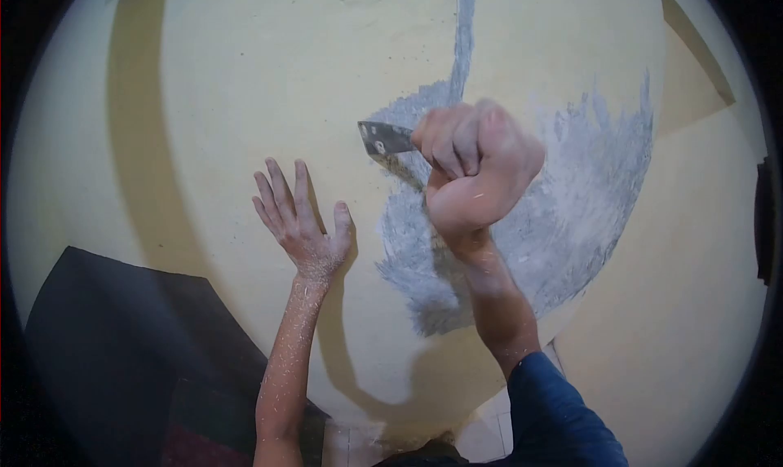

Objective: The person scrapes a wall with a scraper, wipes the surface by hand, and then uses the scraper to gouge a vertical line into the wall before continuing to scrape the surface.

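My right hand (485,161) is closed in a fist around a scraper whose flat, stained metal blade (385,138) sticks out to the left. The handle is hidden inside the fist. Behind the fist, a large grey patch (587,181) with ragged edges shows on the pale yellow wall (326,75), and a narrow grey strip runs up from it. My left hand (306,230) lies flat against the wall, left of the patch, with fingers spread and nothing held. Pale dust and flecks cover its forearm.
A dark panel-like object (139,336) stands at the lower left. Light floor tiles (489,430) show at the bottom. A dark object (765,222) sits at the far right edge. Shadows of the arms fall on the wall.
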Motion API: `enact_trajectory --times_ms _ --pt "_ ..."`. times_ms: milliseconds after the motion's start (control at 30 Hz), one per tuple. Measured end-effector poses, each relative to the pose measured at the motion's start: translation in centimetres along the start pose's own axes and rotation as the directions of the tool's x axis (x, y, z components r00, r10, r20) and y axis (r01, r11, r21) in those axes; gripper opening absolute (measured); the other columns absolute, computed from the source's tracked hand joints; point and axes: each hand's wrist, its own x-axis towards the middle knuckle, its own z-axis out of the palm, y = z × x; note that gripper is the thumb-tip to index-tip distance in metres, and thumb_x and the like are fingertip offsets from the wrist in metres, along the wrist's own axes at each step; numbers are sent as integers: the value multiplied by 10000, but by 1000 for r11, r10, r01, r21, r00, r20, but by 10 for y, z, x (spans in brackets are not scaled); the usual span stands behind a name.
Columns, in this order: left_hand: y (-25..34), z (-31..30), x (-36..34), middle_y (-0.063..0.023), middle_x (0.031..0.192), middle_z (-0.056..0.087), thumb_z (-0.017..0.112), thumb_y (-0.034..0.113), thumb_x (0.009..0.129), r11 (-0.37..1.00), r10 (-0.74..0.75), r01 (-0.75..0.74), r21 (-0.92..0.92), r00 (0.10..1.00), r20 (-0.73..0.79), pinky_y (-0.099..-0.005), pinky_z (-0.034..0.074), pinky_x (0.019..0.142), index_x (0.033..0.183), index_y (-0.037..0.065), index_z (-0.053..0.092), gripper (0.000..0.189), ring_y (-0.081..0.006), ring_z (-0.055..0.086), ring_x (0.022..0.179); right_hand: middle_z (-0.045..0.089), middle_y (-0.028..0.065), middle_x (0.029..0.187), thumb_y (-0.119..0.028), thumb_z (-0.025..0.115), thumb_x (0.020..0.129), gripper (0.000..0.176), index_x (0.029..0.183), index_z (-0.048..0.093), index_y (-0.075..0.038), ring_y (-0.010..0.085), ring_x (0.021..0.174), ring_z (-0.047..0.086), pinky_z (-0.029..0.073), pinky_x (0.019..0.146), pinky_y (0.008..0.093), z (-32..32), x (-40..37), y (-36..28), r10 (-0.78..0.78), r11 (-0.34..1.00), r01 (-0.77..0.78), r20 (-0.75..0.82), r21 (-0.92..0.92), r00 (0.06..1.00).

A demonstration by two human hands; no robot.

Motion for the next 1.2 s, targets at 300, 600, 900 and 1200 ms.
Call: enact_trajectory --times_ms 300,600,900,1200 --pt "-4 3 3 -190 1609 204 585 339 858 1000 12 -12 -4 1000 -22 -615 81 1166 1512 100 357 733 -414 122 1493 282 -5 501 -171 348 979 371 613 326 -121 115 442 248 328 504 315 -2 1 -16 135 976 -138 29 167 990" --pt "-2 3 8 -188 1611 198 599 305 844 1000 -5 4 -12 1000 -30 -617 73 1166 1513 98 352 743 -415 120 1493 294 11 510 -211 359 977 401 592 297 -118 127 438 268 303 458 334 7 0 2 79 989 -77 -11 129 997" --pt "-2 0 1 -195 1608 205 604 302 831 1000 0 0 -10 1000 -14 -617 78 1165 1511 94 360 752 -410 122 1495 264 -13 510 -182 346 963 378 597 266 -133 119 438 237 286 463 331 17 -1 3 159 984 -155 -33 89 987" --pt "-1 2 7 -197 1607 207 595 330 847 1000 -2 1 -22 1000 -13 -625 80 1160 1505 91 367 737 -415 120 1493 309 0 523 -196 335 997 407 598 318 -120 115 437 261 304 446 306 9 5 2 26 998 -29 60 51 998"
